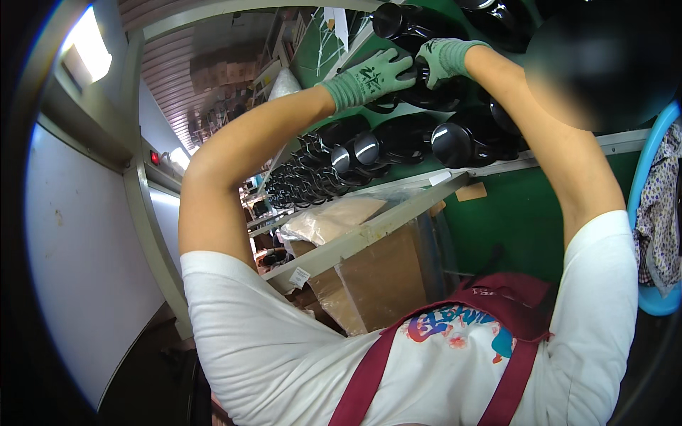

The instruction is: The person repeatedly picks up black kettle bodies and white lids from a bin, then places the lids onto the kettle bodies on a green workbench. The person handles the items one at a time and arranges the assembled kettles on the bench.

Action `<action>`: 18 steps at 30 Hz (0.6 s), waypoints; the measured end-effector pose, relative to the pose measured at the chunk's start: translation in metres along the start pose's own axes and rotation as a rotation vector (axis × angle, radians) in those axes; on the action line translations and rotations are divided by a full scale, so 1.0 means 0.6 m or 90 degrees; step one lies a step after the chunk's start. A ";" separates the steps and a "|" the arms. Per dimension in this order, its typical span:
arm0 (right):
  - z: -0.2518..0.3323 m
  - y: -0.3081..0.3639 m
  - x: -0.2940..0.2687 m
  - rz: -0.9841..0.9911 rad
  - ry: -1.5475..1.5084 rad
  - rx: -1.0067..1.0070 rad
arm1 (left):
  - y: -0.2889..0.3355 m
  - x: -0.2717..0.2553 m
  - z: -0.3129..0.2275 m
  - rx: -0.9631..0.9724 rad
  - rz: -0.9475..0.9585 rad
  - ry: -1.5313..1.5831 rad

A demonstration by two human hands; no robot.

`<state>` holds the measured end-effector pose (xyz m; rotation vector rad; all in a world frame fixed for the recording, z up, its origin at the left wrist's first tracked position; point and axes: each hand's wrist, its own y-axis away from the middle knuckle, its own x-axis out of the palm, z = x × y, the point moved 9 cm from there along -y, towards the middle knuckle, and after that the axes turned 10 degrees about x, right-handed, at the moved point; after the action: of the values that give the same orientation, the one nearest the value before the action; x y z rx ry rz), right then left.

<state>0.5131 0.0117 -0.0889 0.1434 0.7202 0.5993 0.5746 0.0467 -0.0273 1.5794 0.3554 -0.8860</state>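
Both my hands wear pale green knitted gloves and meet over a green work surface at the top. My left hand point(373, 78) has its thumb and fingers parted around the near side of a glossy black pot-like vessel point(442, 97). Fingers curled, my right hand point(446, 59) grips a dark part of the same vessel from the other side. The gloves partly hide where they touch it. Similar black vessels stand close by, one point(408, 25) beyond my hands and another point(462, 142) nearer me.
A long line of black vessels point(312, 170) runs off to the left along the green surface point(412, 163). Below its metal edge are a cardboard box point(383, 273) and clear plastic wrap point(323, 224). A blue basket point(650, 177) holding patterned cloth is at the right. A large dark round shape point(604, 57) blurs the upper right.
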 end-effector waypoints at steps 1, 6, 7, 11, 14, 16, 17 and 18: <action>0.009 -0.012 0.006 -0.007 0.042 -0.007 | 0.000 0.002 0.003 0.024 0.020 -0.004; 0.002 -0.015 0.014 -0.014 0.061 -0.002 | 0.024 -0.012 0.020 -0.230 -0.053 0.150; -0.004 0.002 0.010 -0.029 0.044 -0.023 | 0.035 0.003 0.028 -0.323 -0.048 0.238; -0.018 0.044 0.024 -0.020 -0.054 0.012 | 0.041 0.062 0.029 -0.507 0.031 0.444; -0.015 0.022 0.035 -0.007 0.028 0.074 | 0.031 0.046 0.016 -0.518 0.081 0.385; 0.000 0.018 0.047 -0.022 0.046 0.048 | 0.024 0.044 0.006 -0.478 0.082 0.345; 0.023 0.023 0.042 -0.038 0.062 0.014 | 0.039 0.030 0.001 -0.480 0.089 0.316; 0.040 0.030 0.043 -0.033 0.032 0.017 | 0.052 0.018 -0.008 -0.483 0.112 0.264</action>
<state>0.5358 0.0426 -0.0801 0.1348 0.7788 0.5454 0.6042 0.0413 -0.0130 1.0416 0.7351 -0.2180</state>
